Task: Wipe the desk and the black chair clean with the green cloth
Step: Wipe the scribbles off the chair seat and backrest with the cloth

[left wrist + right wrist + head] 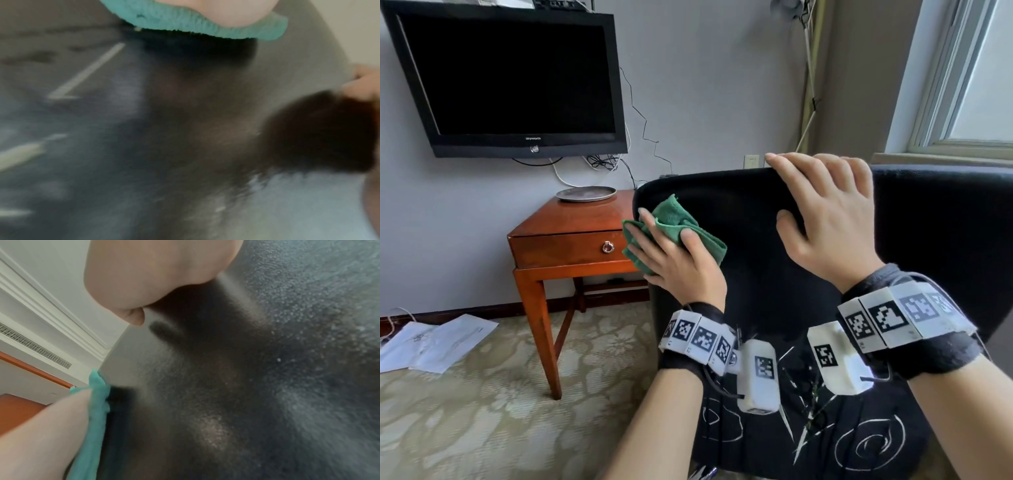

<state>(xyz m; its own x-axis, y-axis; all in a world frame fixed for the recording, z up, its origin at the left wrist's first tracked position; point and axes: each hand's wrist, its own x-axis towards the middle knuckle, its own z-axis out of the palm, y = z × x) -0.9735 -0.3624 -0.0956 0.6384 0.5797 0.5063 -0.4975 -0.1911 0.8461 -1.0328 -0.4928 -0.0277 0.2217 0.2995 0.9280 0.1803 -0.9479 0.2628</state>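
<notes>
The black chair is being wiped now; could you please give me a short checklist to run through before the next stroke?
1. Green cloth pressed flat on the black chair by the left hand: ok.
2. Right hand gripping the chair's top edge to steady it: ok.
3. Cloth bunched, not fully spread: not ok.
4. Chair surface already clean: cannot tell.
5. Desk wiped: cannot tell.

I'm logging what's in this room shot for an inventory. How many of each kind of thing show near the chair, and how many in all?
Black chair: 1
Green cloth: 1, under the left hand
Wooden desk: 1
Round metal plate on the desk: 1
Television on the wall: 1
Paper sheets on the carpet: 2
Total: 7
</notes>
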